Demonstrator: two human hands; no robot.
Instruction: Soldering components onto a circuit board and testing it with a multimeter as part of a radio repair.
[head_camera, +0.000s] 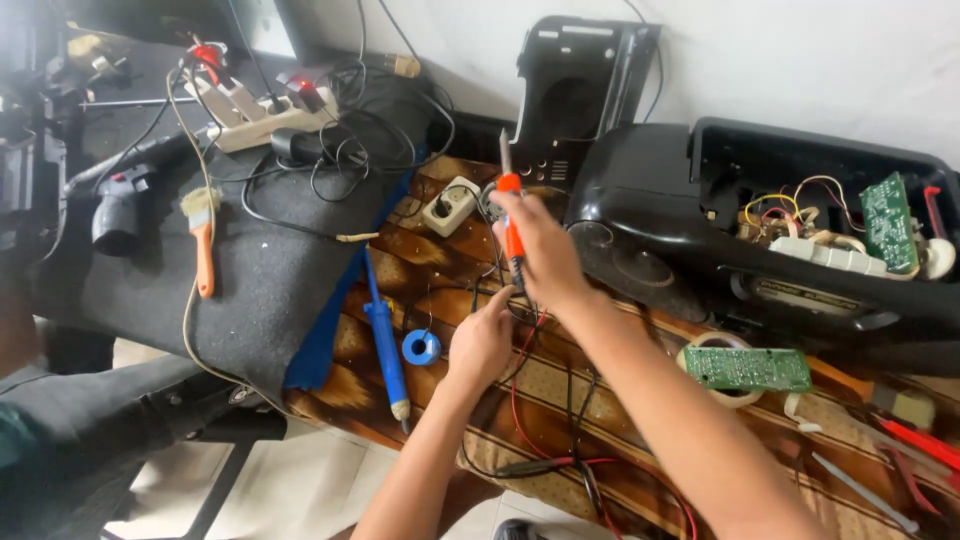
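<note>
**Soldering on the bench, radio wide open**

So the right hand (540, 250) is wrapped around an orange soldering iron (511, 215), and from here the metal end points up and away, not down at the work. The left hand (482, 340) is pinched shut on some thin wires (520, 345), red and black, right under the iron on the brown patterned cloth (420, 260). Can't make out what exactly sits between the fingertips, too small.

How far along? I'd say somewhere in the middle. The black radio (650, 200) lies on its side with the back off and its guts showing, coloured leads and a green board (888, 222) still inside. A second green board (748, 368) is already out, lying on a tape roll (700, 352) near the right forearm. The back cover (575, 90) leans on the wall. Nothing looks close to going back together, so the joint and all the reassembly are still to come, I reckon.

Also around: blue solder sucker (385, 335), blue solder spool (421, 348), a brush (203, 240), a power strip (262, 115).
</note>
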